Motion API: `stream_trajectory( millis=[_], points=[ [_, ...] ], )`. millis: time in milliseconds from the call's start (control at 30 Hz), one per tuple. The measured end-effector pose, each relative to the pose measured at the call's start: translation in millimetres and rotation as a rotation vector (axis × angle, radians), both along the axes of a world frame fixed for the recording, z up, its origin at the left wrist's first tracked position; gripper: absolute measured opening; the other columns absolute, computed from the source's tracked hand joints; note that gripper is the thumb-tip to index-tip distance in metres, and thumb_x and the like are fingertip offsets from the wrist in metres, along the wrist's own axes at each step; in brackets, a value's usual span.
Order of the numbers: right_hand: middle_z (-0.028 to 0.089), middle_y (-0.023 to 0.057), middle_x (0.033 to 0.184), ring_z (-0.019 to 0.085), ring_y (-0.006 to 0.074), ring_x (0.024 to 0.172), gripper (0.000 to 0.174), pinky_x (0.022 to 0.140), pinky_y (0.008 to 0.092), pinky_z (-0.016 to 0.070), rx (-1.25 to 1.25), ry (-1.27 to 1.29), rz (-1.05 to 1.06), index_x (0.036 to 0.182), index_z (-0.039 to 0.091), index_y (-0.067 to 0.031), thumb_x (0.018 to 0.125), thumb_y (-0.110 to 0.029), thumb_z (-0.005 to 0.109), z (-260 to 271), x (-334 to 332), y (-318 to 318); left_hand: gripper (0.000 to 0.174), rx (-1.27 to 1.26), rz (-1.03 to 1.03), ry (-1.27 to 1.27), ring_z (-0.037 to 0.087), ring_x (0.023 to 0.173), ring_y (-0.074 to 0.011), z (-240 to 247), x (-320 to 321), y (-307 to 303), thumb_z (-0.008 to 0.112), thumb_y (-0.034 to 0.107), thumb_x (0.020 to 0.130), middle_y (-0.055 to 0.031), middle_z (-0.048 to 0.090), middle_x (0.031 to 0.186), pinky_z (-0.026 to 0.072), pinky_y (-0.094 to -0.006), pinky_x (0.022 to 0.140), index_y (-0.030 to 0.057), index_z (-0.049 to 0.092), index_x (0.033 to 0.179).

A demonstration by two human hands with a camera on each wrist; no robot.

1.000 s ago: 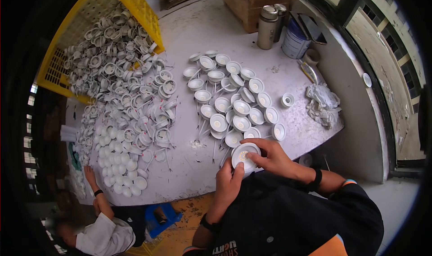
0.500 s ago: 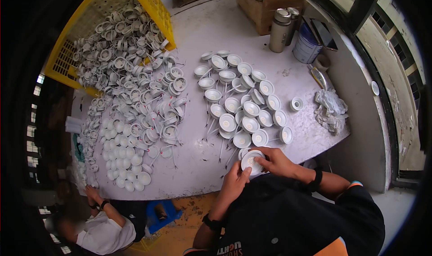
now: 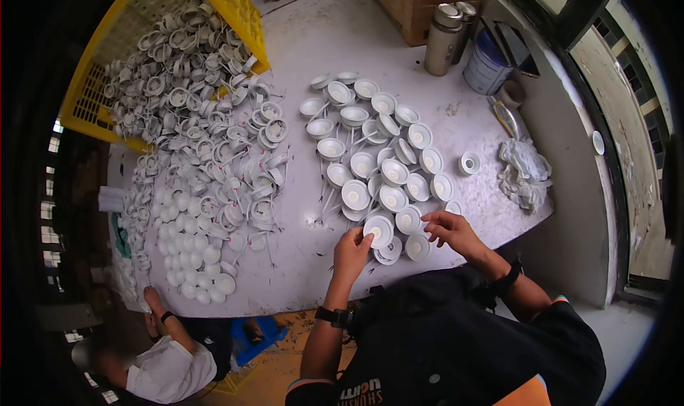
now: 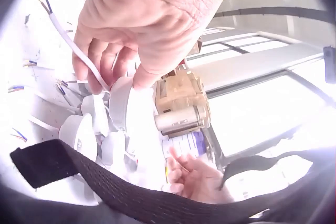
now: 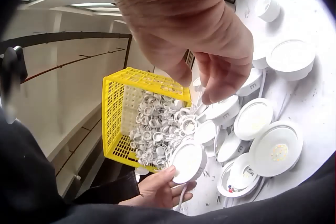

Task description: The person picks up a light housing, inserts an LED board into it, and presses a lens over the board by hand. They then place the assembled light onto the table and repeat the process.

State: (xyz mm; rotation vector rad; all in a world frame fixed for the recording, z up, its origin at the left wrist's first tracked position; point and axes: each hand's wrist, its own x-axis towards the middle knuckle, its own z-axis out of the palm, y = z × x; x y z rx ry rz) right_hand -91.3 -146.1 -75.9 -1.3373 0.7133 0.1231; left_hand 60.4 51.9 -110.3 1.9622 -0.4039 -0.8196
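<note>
My left hand [image 3: 350, 255] pinches the rim of a round white lamp [image 3: 378, 230] at the near edge of the lamp group. In the left wrist view its thumb and fingers grip the lamp [image 4: 122, 103], and a white cable with bare wire ends trails beside them. My right hand [image 3: 456, 235] hovers to the right of that lamp, fingers bent and apart, touching no lamp that I can see. Below it in the right wrist view lie several white lamps [image 5: 276, 149]; the left hand [image 5: 157, 188] shows there with its lamp [image 5: 188, 161].
A yellow crate [image 3: 84, 99] spills white housings onto the table's left side, beside white domes [image 3: 187, 256]. Bottles [image 3: 443, 41], a bucket [image 3: 487, 62] and crumpled plastic [image 3: 524, 171] stand or lie at the right. Another person [image 3: 171, 367] sits at lower left.
The right hand has let go of the lamp and moved off to the right. The left hand has moved the lamp leftward and up, over the near lamps.
</note>
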Motion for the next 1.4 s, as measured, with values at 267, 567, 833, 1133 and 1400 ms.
stream_trajectory(
  millis=[267,567,833,1133,1400],
  points=[
    [0.06,0.0017,0.085,0.057,0.0094,0.072,0.021,0.058,0.0227,0.0438,0.017,0.001,-0.007,0.106,0.057,-0.0045,0.087,-0.013,0.053,-15.5,-1.1,-7.3,0.028,0.256,0.023,-0.463,0.061,0.073,-0.0264,-8.2,7.4,-10.0,0.063,0.025,0.08,-0.014,0.063,0.085,0.0475,-0.0354,0.067,0.0023,0.058,0.096],
    [0.062,0.0122,0.083,0.06,0.0211,0.07,0.018,0.064,0.0307,0.0483,-0.505,-0.09,0.275,0.097,0.06,-0.0005,0.082,-0.009,0.057,-1.0,8.4,11.8,0.03,0.21,0.113,-0.122,0.061,0.068,-0.0203,4.4,-11.6,48.6,0.06,0.03,0.082,-0.0102,0.063,0.081,0.0481,-0.0314,0.062,0.0025,0.059,0.094],
    [0.063,0.0126,0.084,0.06,0.0208,0.067,0.018,0.063,0.0315,0.0482,-0.491,-0.102,0.294,0.098,0.061,-0.0021,0.081,-0.009,0.058,7.9,9.4,32.2,0.049,0.312,-0.092,-0.273,0.063,0.073,-0.0268,-13.0,-28.5,27.5,0.061,0.044,0.078,-0.0141,0.065,0.085,0.0479,-0.0356,0.067,-0.0022,0.059,0.095],
    [0.062,0.0123,0.083,0.059,0.0189,0.067,0.019,0.062,0.03,0.0475,-0.414,-0.09,0.279,0.098,0.061,-0.0015,0.082,-0.009,0.057,-3.5,2.3,36.1,0.038,0.253,-0.124,0.017,0.06,0.053,-0.0155,-54.8,-31.0,14.0,0.062,0.035,0.079,-0.0095,0.062,0.07,0.0463,-0.0278,0.048,-0.0025,0.058,0.083],
    [0.062,0.0126,0.077,0.059,0.019,0.064,0.017,0.061,0.0312,0.0472,-0.567,-0.157,0.344,0.093,0.061,0.0003,0.082,-0.012,0.058,-0.7,12.6,49.0,0.032,0.169,-0.091,0.354,0.061,0.059,-0.014,-20.1,-23.2,46.5,0.061,0.029,0.081,-0.0099,0.062,0.073,0.0474,-0.0246,0.051,-0.0021,0.056,0.086]
  ],
)
